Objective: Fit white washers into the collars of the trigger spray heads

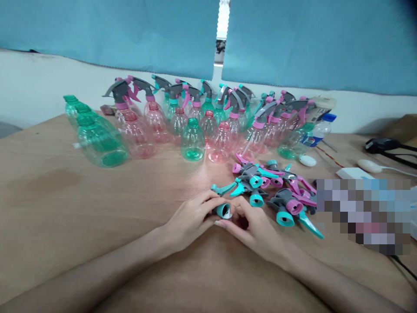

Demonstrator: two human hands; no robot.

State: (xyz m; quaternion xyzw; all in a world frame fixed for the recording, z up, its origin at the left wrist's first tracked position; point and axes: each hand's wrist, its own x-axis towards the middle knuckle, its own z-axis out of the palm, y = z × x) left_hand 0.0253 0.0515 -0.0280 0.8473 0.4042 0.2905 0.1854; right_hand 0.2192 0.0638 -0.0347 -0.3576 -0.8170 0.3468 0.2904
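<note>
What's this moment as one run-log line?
left grip: holding teal-collared plastic spray head; right grip: at same spray head; ahead-right: loose grey-bodied plastic spray heads; beyond: clear green and pink rounded plastic bottles

Tabletop (pixel 87 213) free left, spray heads (pixel 282 196) obstructing right

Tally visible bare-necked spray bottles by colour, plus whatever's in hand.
Green bottles: 5
Pink bottles: 4
Held spray head: 1
Total: 10
More bare necks could be hidden in the back rows.
</note>
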